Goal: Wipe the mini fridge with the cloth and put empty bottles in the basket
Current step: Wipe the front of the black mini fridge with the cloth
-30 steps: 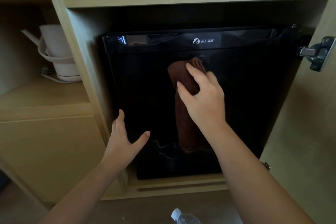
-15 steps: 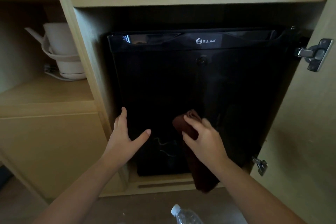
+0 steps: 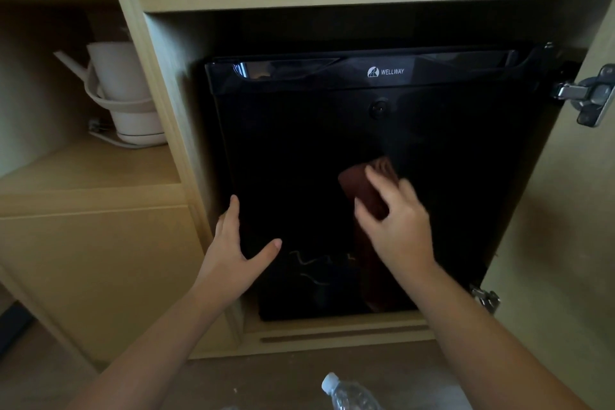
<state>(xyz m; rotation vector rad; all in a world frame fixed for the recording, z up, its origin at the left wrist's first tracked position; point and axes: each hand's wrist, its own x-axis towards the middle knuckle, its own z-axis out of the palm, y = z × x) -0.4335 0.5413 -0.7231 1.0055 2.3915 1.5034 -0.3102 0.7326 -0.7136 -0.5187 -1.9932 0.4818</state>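
Note:
A black mini fridge (image 3: 299, 156) with its door shut stands inside a wooden cabinet. My right hand (image 3: 397, 226) presses a dark brown cloth (image 3: 364, 188) against the middle of the door; the cloth's tail hangs down behind the hand. My left hand (image 3: 238, 255) lies flat with fingers spread on the fridge's lower left edge, holding nothing. A clear plastic bottle (image 3: 349, 394) with a white cap shows at the bottom edge. No basket is in view.
The cabinet door (image 3: 565, 210) stands open on the right, with metal hinges (image 3: 587, 95). On the left an open shelf (image 3: 83, 170) holds a white kettle (image 3: 126, 96) on its base. Wooden floor lies below the cabinet.
My right hand swept the cloth down the door from the upper middle to near the bottom, then came back up to mid-height. My left hand stayed in place.

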